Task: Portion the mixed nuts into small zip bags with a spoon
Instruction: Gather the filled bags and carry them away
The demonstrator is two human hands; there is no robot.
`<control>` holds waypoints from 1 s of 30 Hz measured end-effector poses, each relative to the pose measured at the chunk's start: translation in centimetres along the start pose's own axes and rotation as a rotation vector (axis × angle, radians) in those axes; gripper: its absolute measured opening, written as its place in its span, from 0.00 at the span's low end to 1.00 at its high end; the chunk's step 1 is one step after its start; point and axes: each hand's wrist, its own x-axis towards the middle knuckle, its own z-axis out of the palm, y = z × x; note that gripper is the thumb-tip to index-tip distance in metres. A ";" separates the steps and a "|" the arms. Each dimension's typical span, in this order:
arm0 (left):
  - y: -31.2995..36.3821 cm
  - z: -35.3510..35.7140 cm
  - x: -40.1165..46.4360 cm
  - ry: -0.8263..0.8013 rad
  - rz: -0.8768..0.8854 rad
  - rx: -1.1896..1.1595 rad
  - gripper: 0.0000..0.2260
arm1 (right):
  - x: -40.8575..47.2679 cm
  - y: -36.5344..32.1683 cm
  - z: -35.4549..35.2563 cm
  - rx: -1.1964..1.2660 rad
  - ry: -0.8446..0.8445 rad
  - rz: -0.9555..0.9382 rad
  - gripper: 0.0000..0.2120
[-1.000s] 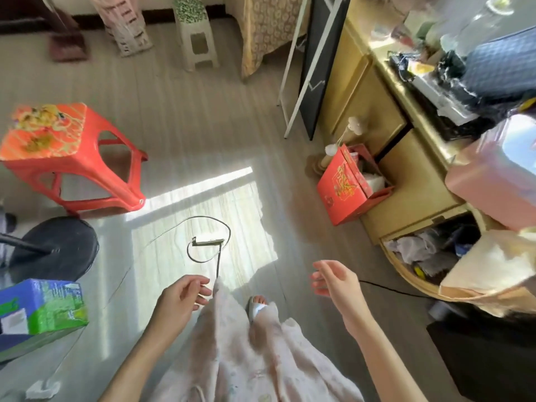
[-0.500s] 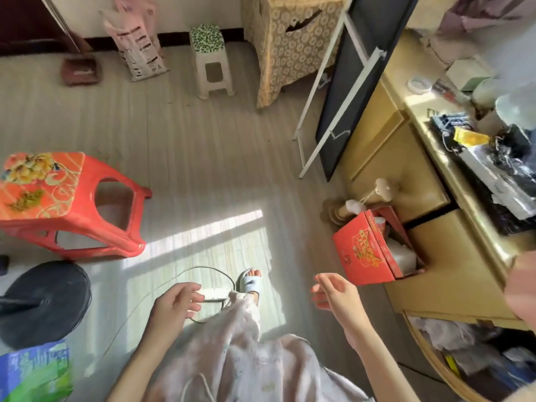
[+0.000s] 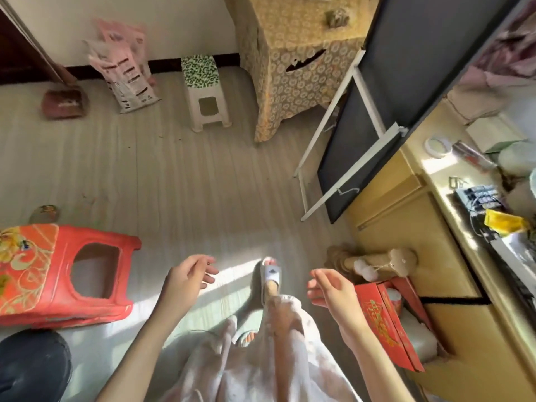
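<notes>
Sunlit plank floor point(image 3: 174, 175) fills the view, and nothing of the job is on show yet: no nuts, no zip bags, no spoon anywhere in this shot. Nearest in, both hands hang empty over the person's lap; left hand point(image 3: 185, 278) loose with fingers half curled, right hand point(image 3: 330, 288) slack, palm turned inward, neither gripping a thing. One slippered foot point(image 3: 271, 275) sits on the floor between them.

When the kit does turn up, my guess is the bags will be light, limp and slick (pinch them by the zip lip, not the belly), the nuts loose and prone to rolling, the spoon stiff and best held by the handle.

Room to move: a red stool point(image 3: 66, 274) stands close on the left, a red box point(image 3: 385, 317) just beside the right forearm, against the yellow cabinet. That cabinet's counter point(image 3: 417, 158) is cluttered along the right edge. Farther out, a dark board point(image 3: 365, 134) leans on a white frame, a small stool point(image 3: 204, 91) and a sack point(image 3: 124, 71) stand by the far wall. Open floor lies straight ahead.
</notes>
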 end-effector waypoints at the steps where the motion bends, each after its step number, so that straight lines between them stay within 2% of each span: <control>1: 0.6 0.2 1.5 0.016 -0.005 -0.027 0.12 | 1.8 -1.2 0.2 0.003 -0.003 0.001 0.06; 7: 3.7 1.3 10.4 0.116 -0.055 -0.165 0.10 | 12.4 -9.3 1.6 -0.052 -0.055 -0.042 0.08; 14: 10.1 0.9 21.5 0.105 -0.051 -0.086 0.12 | 22.9 -20.0 2.7 -0.145 -0.072 -0.084 0.08; 20: 14.1 1.1 29.5 0.144 -0.099 -0.159 0.11 | 30.2 -25.7 5.0 -0.088 -0.086 -0.009 0.08; 26: 18.7 0.3 40.7 0.114 -0.090 -0.096 0.12 | 38.9 -30.6 8.3 -0.056 -0.037 0.037 0.07; 30: 23.4 -0.9 50.0 0.018 -0.060 -0.011 0.10 | 44.7 -35.4 11.1 -0.020 0.034 0.063 0.08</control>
